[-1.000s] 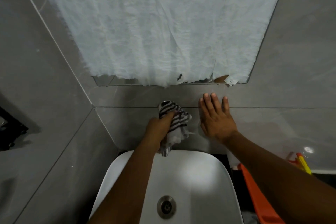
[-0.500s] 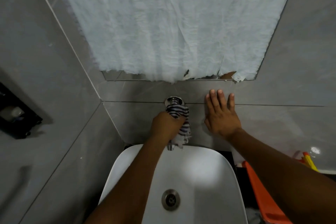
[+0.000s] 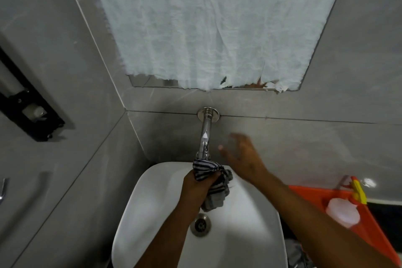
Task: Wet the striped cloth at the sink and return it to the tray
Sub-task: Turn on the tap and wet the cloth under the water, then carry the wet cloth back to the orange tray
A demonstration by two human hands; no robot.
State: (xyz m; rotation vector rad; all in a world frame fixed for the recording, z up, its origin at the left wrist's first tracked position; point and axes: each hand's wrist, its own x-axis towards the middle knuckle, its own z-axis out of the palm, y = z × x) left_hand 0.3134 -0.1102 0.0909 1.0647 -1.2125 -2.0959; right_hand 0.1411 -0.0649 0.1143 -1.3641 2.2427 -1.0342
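Observation:
My left hand (image 3: 196,185) is closed around the black-and-white striped cloth (image 3: 214,183), bunched up over the white sink (image 3: 152,207), just below the spout of the chrome tap (image 3: 205,135). The cloth hangs down toward the drain (image 3: 200,224). My right hand (image 3: 243,157) is blurred, fingers spread, beside the tap's right side and holding nothing. The orange tray (image 3: 369,228) sits at the right of the sink.
A white bottle (image 3: 342,213) with a yellow-and-orange spray head (image 3: 357,189) lies in the tray. A mirror covered with white paper (image 3: 206,24) hangs on the grey tiled wall above the tap. A black fixture (image 3: 28,111) is mounted on the left wall.
My left hand has carried the cloth down from the tap's wall end to below the spout, over the basin. My right hand has come off the wall and moved toward the tap.

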